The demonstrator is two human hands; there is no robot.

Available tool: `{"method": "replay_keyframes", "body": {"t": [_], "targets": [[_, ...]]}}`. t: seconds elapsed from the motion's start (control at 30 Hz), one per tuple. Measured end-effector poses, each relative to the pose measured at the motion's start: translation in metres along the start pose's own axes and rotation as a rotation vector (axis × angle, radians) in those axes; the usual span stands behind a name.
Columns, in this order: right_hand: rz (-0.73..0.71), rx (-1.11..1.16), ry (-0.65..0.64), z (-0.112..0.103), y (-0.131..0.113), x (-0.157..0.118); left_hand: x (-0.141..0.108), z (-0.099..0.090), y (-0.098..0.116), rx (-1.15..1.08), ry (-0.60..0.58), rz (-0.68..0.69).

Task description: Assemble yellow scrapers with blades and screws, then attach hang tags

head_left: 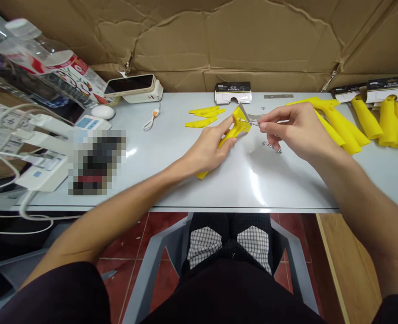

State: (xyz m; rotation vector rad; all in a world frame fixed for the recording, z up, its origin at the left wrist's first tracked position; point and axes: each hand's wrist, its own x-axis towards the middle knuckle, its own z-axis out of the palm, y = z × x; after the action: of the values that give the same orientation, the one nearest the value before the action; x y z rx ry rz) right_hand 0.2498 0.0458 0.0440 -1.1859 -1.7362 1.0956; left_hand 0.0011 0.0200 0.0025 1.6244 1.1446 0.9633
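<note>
My left hand [208, 148] is wrapped round the handle of a yellow scraper [237, 128], its head tilted up to the right with a metal blade [245, 112] along it. Between the pinched fingers of my right hand [295, 128] is a thin metal rod [253, 123] that looks like a hex key. Its tip meets the scraper's head. Small metal nuts or screws [269, 145] lie on the table just below my right fingers. Behind my left hand rest several flat yellow strips [201, 121]. A loose metal blade [278, 96] lies farther back.
Yellow scraper handles [342, 130] lie to the right, with carded yellow pieces [390, 121] beyond. A black-and-white package [232, 92] stands against the cardboard [172, 45]. On the left are a phone [131, 84], a short cable [151, 119], a power strip [47, 173] and bottles [60, 63].
</note>
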Motion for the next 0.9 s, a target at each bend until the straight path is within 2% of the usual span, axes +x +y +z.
{"method": "replay_keyframes", "body": {"t": [0.17, 0.3, 0.5, 0.6, 0.67, 0.73, 0.83, 0.9], "targets": [[-0.043, -0.06, -0.039, -0.001, 0.008, 0.002, 0.004, -0.001, -0.002, -0.054, -0.085, -0.066], [-0.055, -0.132, -0.023, -0.006, 0.006, 0.003, 0.007, -0.003, 0.004, -0.228, -0.143, -0.203], [-0.018, -0.124, 0.062, -0.022, -0.001, 0.008, 0.011, -0.004, 0.012, -0.476, -0.122, -0.358], [-0.076, -0.119, 0.115, -0.033, 0.007, 0.016, 0.013, -0.003, 0.009, -0.534, -0.106, -0.38], [-0.136, -0.199, 0.172, -0.041, 0.019, 0.025, 0.015, -0.002, 0.006, -0.562, -0.094, -0.381], [-0.17, -0.375, 0.192, -0.05, 0.034, 0.034, 0.016, -0.001, 0.003, -0.584, -0.084, -0.372], [-0.161, -0.6, 0.22, -0.06, 0.052, 0.046, 0.017, 0.001, -0.001, -0.613, -0.069, -0.335], [-0.136, -0.667, 0.212, -0.063, 0.059, 0.049, 0.017, 0.0, -0.003, -0.632, -0.064, -0.304]]}}
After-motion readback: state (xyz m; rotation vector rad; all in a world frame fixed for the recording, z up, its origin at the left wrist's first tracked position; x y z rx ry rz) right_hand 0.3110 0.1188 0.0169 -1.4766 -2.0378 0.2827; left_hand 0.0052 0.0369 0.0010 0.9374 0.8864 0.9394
